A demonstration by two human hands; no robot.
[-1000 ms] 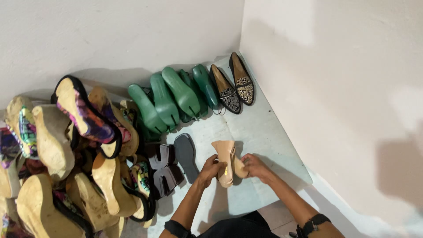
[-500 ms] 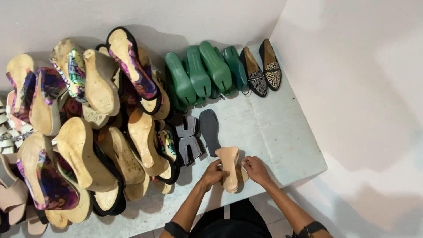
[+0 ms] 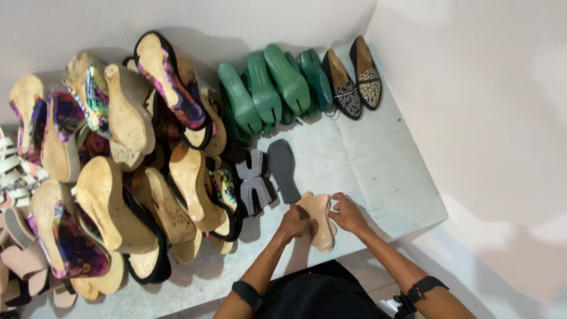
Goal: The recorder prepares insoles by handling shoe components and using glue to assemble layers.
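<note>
Gripping beige sandal [image 3: 319,221], both hands

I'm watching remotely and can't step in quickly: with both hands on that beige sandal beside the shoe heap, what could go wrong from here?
1. The pile of wedge shoes leans steeply right beside the left hand; a nudge might send some sliding.
2. The grey sole and grey strappy sandal lie just beyond the beige sandal and could get pushed aside.
3. The right hand works fairly near the slab's front edge, so the sandal might drop off if it slips.
</note>
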